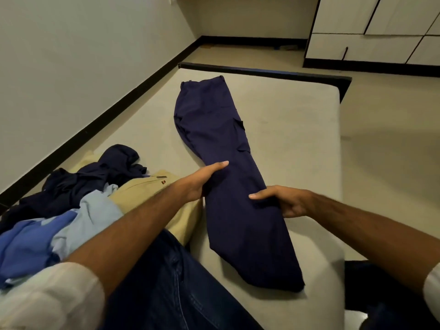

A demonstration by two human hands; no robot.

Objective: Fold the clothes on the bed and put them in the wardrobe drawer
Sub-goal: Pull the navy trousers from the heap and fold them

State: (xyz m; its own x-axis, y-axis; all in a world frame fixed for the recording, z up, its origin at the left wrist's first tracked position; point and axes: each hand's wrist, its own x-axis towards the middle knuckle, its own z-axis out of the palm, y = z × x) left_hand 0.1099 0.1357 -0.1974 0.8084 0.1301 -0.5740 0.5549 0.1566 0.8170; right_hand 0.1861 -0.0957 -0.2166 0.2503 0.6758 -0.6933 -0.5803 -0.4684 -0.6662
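White rolled-up sleeves [47, 296] and my jean-clad legs [176, 289] sit closest to me, my knee just under my left forearm. Both hands are on the navy trousers [214, 129], which lie folded lengthwise on the bed [297, 129] and stretch from near my lap away past my fingertips. My left hand [202, 181] grips the trousers' left edge, thumb on top of the cloth and fingers tucked beneath. My right hand [283, 201] grips the right edge opposite, thumb on top and fingers curled below. Left of my left arm lies a heap of unfolded clothes [78, 201]: dark navy, light blue, brighter blue and a tan piece. Far beyond my right hand stands the white wardrobe [371, 27], its drawer fronts closed.
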